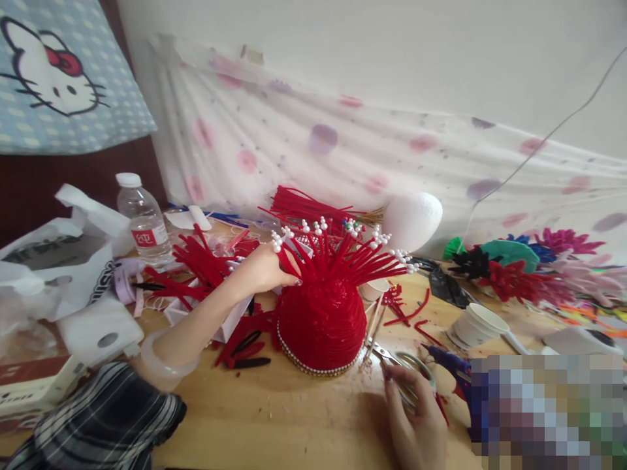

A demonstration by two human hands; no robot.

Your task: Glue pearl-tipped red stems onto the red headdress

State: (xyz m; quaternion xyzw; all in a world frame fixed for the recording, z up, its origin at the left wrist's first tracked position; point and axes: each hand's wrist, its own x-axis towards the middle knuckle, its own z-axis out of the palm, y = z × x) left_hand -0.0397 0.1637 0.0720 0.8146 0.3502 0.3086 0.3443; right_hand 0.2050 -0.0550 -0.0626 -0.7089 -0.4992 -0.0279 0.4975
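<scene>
Roughly upright red dome (323, 326), stems (343, 261) fanwise upward.

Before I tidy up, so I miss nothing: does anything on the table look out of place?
Yes: red scraps lie strewn on the table right of the red dome, loose rather than bunched like the red stems behind it.

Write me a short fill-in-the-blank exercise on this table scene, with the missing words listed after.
1. The left hand is at the stems atop a dome coloured ____.
2. The right hand is at the handles of the ____.
3. The bottle has a ____ cap.

Missing words: red; scissors; white.
</scene>
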